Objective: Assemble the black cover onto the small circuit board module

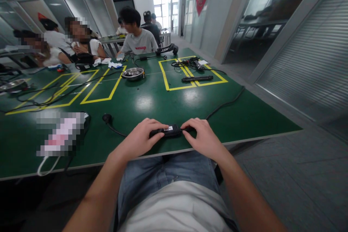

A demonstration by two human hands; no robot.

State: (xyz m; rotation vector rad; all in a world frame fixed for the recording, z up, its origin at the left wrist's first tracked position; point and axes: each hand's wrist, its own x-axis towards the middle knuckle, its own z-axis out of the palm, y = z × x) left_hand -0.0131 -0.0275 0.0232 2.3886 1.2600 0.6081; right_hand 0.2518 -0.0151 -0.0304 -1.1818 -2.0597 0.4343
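Observation:
Near the front edge of the green table, a black corded block [173,130] with a white label lies between my hands. My left hand [145,134] closes on its left end, thumb in front and fingers over the top. At its right end my right hand [199,134] pinches the black cord where it meets the block. A black plug [107,118] rests on the table to the left, its cord [116,131] running towards my left hand. Another length of black cord [225,104] leads from behind my right hand to the table's right edge.
A blurred-out phone-like thing [63,132] with a white strap lies at left. Further back stand a metal bowl [133,74], a black bar [197,78] and tangled cables [187,63] within yellow tape. Several people sit across the table, one in a grey shirt [140,41].

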